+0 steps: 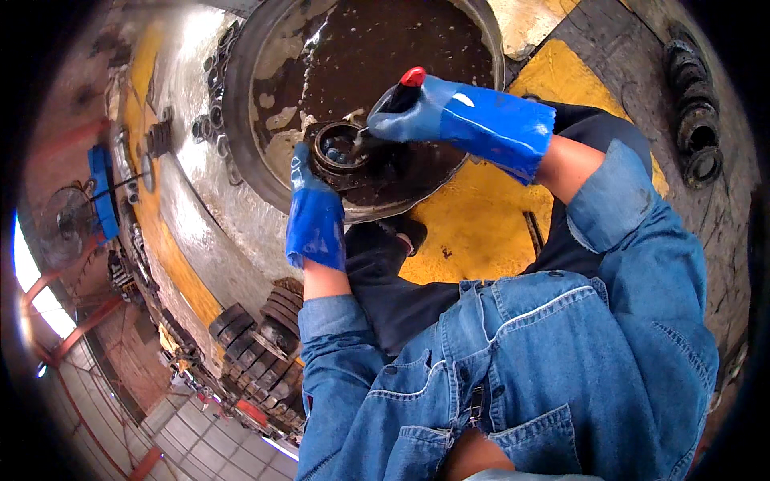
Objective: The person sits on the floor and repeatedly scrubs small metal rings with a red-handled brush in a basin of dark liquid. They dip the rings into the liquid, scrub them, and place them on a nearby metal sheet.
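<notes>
A dark flanged metal housing (pixel 340 167) with a round opening is tilted over the near part of a wide round pan (pixel 239 112). My left hand (pixel 315 204), in a blue rubber glove, is closed on the housing's left side. In my right hand (pixel 481 127), gloved the same way, is a tool with a black handle and a red end (pixel 412 78). Its working end is at the right of the opening; the glove and dark grime hide what kind of tool it is. Dark liquid (pixel 393 44) with patches of foam fills the pan.
Several metal rings (pixel 215 116) lie along the pan's left side. Dark ring-shaped parts (pixel 696 128) form a row at the far right. More dark round parts (pixel 255 357) are stacked at the lower left. A fan (pixel 68 220) stands at the left, and yellow paint (pixel 473 232) marks the floor.
</notes>
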Available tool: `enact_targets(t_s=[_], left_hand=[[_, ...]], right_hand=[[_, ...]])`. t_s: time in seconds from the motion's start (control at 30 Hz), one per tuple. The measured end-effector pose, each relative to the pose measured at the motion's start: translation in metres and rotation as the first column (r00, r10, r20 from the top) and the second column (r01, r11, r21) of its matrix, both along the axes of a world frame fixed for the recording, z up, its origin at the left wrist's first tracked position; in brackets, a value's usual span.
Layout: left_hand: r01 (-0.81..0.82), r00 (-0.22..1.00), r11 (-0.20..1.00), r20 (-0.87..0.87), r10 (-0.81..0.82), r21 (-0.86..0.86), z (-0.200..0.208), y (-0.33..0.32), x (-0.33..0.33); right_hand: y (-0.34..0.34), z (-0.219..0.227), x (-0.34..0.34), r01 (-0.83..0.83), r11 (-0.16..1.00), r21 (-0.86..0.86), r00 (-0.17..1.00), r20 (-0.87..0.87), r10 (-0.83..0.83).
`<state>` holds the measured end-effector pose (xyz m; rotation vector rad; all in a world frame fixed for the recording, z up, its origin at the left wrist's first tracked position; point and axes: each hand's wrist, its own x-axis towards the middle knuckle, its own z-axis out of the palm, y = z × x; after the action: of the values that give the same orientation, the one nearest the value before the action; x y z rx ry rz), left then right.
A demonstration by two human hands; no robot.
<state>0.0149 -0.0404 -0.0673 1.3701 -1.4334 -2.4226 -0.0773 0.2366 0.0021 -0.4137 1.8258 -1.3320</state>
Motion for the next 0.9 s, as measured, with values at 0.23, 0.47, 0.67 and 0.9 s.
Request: enact_targets(t_s=[0.23, 0.47, 0.67, 0.9], left_hand=[[-0.089, 0.996, 0.996, -0.029, 0.089, -0.015, 0.032, 0.007, -0.007], [0.009, 0.999, 0.999, -0.032, -0.011, -0.041, 0.026, -0.004, -0.002], [0.055, 0.998, 0.997, -0.018, -0.056, -0.058, 0.032, 0.003, 0.002], [-0.008, 0.999, 0.998, -0.045, 0.005, -0.063, 0.056, 0.012, 0.010]], right_hand=[[-0.001, -0.026, -0.002, -0.015, 0.997, 0.081, 0.995, -0.097, 0.023], [-0.026, -0.064, -0.037, 0.426, 0.857, -0.289, 0.897, 0.012, -0.442], [-0.037, -0.054, -0.034, 0.295, 0.934, -0.202, 0.948, -0.057, -0.312], [-0.002, -0.035, -0.015, 0.271, 0.899, 0.345, 0.874, -0.479, -0.080]])
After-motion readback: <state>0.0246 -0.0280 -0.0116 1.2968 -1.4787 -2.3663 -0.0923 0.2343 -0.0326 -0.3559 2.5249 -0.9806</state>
